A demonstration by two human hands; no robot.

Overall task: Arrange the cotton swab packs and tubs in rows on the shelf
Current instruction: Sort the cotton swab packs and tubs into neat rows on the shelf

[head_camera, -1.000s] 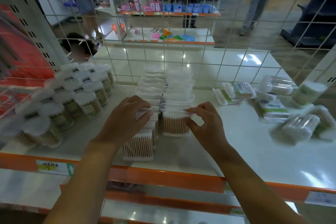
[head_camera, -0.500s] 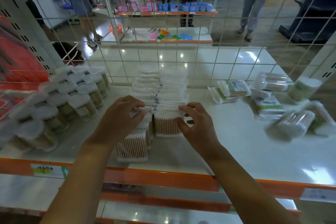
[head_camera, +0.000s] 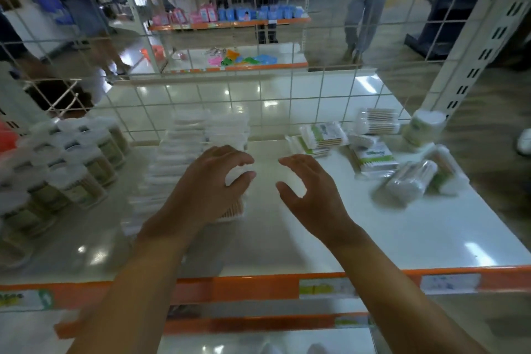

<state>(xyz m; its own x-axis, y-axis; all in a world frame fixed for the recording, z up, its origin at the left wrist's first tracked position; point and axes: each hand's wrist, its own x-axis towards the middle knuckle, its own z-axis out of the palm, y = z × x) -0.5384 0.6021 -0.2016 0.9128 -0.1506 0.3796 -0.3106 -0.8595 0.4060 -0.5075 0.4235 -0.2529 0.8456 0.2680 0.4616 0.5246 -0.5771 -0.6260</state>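
both hands have come off the front box of the right-hand row; half a second ago the right hand [head_camera: 313,195] was pinching that box, and now it hangs apart from it over bare shelf [head_camera: 373,238], drifted toward the loose stock on the right; i take that to mean the square boxes are squared up and the step in hand is turning to the unsorted pile.

the left hand [head_camera: 207,190] hovers over or rests on the front square box [head_camera: 234,210], fingers [head_camera: 244,162] loosely curled and a little spread; whether they touch the lid i cannot tell, but they grip nothing that shows; the right hand's fingers [head_camera: 290,161] are curved and spread wide from the thumb, holding nothing.

the square boxes stand in two rows [head_camera: 201,138] running back to the wire grid [head_camera: 258,95]; the round tubs [head_camera: 83,184] sit ranked at the left; the flat packs [head_camera: 321,135] and a few tubs lying on their sides [head_camera: 408,184] are scattered at the right, not yet in rows; those look like the remaining work.
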